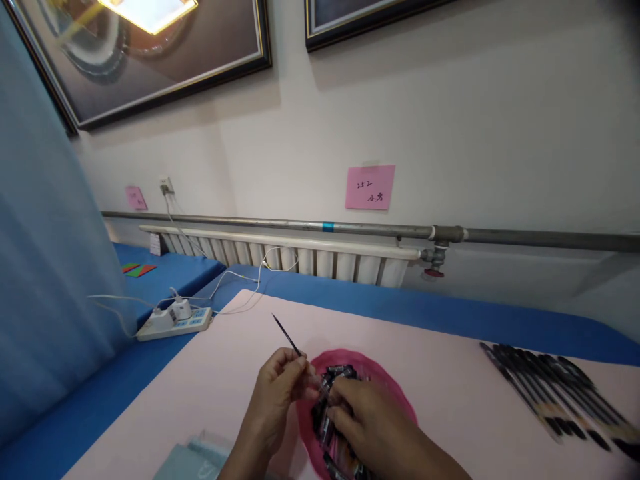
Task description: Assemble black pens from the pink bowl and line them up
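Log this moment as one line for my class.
left hand: pinching thin dark stick | right hand: over pink bowl | inside bowl: dark pieces

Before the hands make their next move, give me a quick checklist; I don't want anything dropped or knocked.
1. Left hand gripping the thin dark rod: ok.
2. Right hand holding something securely: cannot tell, its fingertips are partly hidden.
3. Pink bowl resting on the pink sheet: ok.
4. Dark pen-like sticks lying apart from the bowl: ok.
5. Power strip clear of both hands: ok.
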Demonstrator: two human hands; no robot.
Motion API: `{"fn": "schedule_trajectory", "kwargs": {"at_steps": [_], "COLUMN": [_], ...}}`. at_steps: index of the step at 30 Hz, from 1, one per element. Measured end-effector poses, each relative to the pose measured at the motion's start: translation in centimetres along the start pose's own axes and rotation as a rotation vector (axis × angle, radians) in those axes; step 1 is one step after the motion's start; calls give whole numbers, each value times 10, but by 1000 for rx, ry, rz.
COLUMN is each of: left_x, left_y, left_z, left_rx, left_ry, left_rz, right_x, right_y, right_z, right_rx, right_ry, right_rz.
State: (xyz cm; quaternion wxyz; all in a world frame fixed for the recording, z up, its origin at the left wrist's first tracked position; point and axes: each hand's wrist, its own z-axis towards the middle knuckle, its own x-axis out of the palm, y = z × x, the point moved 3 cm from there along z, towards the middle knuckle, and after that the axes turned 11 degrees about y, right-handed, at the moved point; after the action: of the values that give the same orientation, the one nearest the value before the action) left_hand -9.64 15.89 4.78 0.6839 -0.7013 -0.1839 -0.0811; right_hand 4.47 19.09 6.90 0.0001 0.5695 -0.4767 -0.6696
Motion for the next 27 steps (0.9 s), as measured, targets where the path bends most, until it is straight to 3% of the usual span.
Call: {"fn": "schedule_trajectory", "kwargs": {"at_steps": [14, 21, 27], "left_x": [3, 14, 6], "left_y": [0, -3, -13], "left_z": [-2, -7, -10], "left_rx": [-1, -13, 48], "left_ry": [-8, 115, 21], "left_rz": [11, 74, 153], "right_x": [1, -2, -5], "right_y": [-1, 0, 2], "right_z": [-1, 2, 3], "right_rx": [-22, -11, -28], "right_ry": [-6, -90, -168], "right_rz": [-5, 60, 132]}}
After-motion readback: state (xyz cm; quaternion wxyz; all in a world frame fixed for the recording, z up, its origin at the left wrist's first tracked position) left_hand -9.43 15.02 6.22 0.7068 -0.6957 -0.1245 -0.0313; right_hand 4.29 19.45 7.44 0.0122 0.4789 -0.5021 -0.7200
